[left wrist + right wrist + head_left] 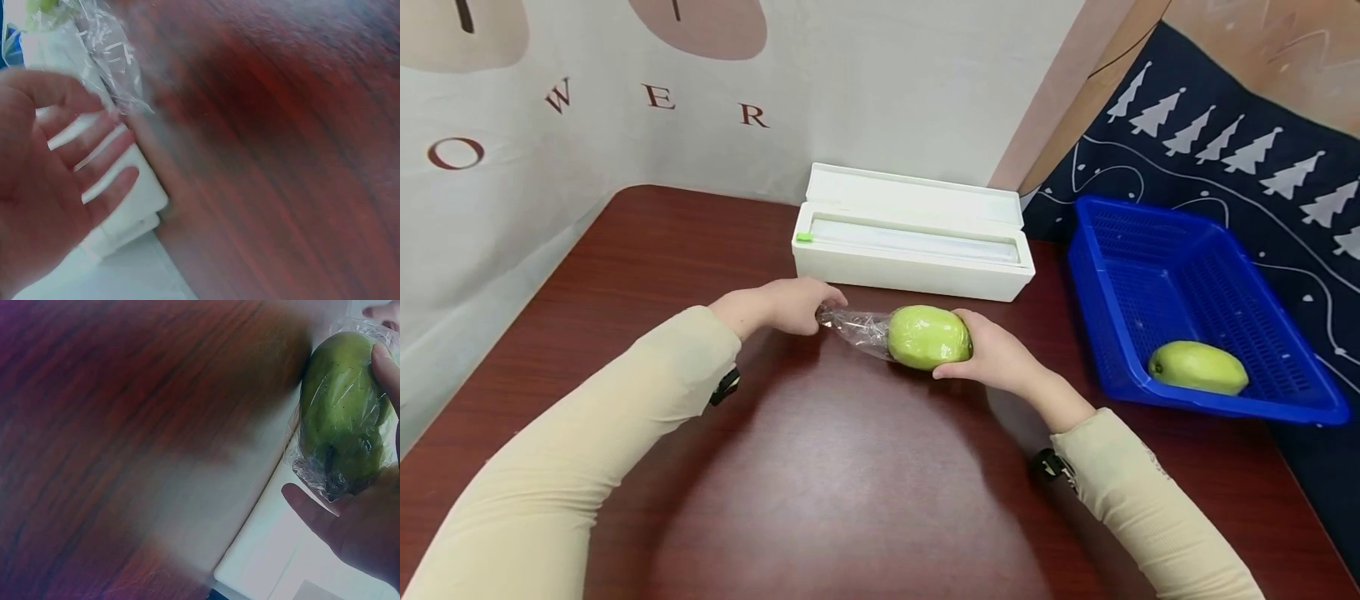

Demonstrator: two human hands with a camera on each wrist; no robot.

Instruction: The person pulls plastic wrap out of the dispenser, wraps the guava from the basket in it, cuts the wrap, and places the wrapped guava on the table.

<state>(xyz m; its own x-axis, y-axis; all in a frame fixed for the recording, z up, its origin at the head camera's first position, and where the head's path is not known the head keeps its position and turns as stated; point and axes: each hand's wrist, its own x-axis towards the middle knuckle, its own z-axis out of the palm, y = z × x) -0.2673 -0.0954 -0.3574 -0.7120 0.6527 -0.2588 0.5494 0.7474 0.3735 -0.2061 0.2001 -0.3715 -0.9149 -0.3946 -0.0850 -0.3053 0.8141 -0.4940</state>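
Green fruit [928, 337], wrapped in clear film [863, 331], near the middle of the head view, with the right hand [1000, 357] curled round its 3 o'clock end and the left hand [786, 306] at the film's tail toward 9; at 12, an opened white box [913, 273]; farther out at 3, a blue basket [1090, 325] bearing a second fruit [1198, 367]. In the left wrist view, fingers loosely spread toward 9 o'clock, film just by their tips, contact impossible to tell. In the right wrist view, wrapped fruit toward 2 o'clock, held against fingers and palm.

Left hand [53, 165] near clear film [112, 47], green fruit [41, 14] above, white box [148, 190] behind, reddish-brown tabletop [281, 156] alongside
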